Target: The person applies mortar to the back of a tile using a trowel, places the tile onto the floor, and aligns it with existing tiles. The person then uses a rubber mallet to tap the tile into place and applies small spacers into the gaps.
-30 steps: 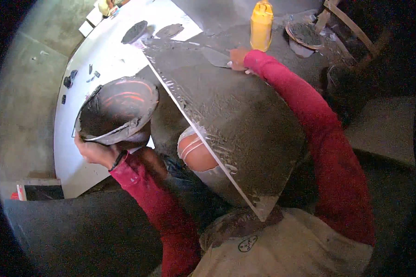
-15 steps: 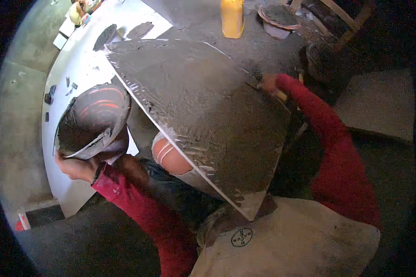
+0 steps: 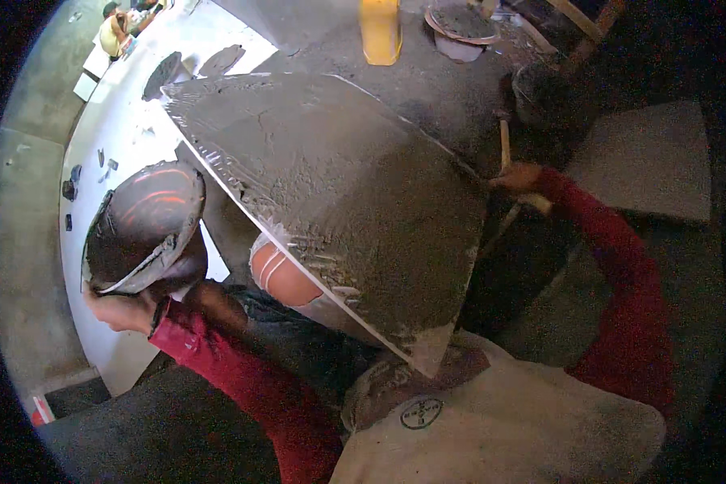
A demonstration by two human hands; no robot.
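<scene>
A large tile [image 3: 331,185] lies tilted across my lap, its upper face spread with grey mortar. My left hand [image 3: 123,310] is closed on the lower rim of a round bucket [image 3: 147,202], tipped with its mouth toward me and smeared with mortar inside. At the tile's right edge, my right hand [image 3: 518,177] grips a trowel by its wooden handle [image 3: 536,202]. The trowel's blade is dark and hard to make out against that edge. My bare knee [image 3: 282,274] shows beneath the tile's left edge.
A hammer [image 3: 505,142] lies beyond my right hand. Farther off stand a yellow container [image 3: 381,32] and a mortar-filled basin [image 3: 463,32]. Another tile [image 3: 645,161] is at the right. White flooring [image 3: 89,266] with dark scraps runs along the left wall; a person [image 3: 114,32] sits far left.
My right hand has moved toward me and right, from over the mortar to the tile's right edge, with the trowel. My left hand keeps its hold on the bucket. The view has shifted slightly.
</scene>
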